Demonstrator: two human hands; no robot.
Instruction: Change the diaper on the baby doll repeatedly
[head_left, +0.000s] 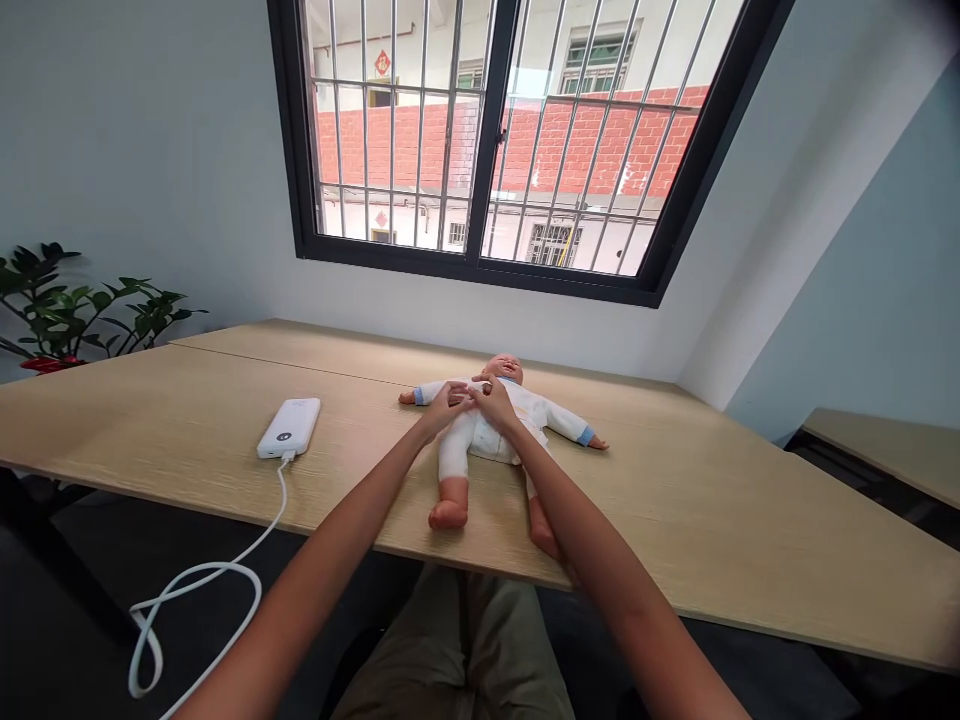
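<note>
A baby doll (487, 445) lies on its back on a light wooden table (697, 500), directly under both hands, its body inside a white suit (544, 412) with blue cuffs and its bare feet sticking out. The left hand (446, 405) and right hand (495, 405) sit on the suit's chest, fingers bent and close together near the collar; whether they grip the cloth cannot be told. Well left of the left hand lies a white power bank (289, 428), its white cable (195, 590) trailing off the table edge. Farther left, a leafy plant (82, 310) stands in a red pot (41, 364).
</note>
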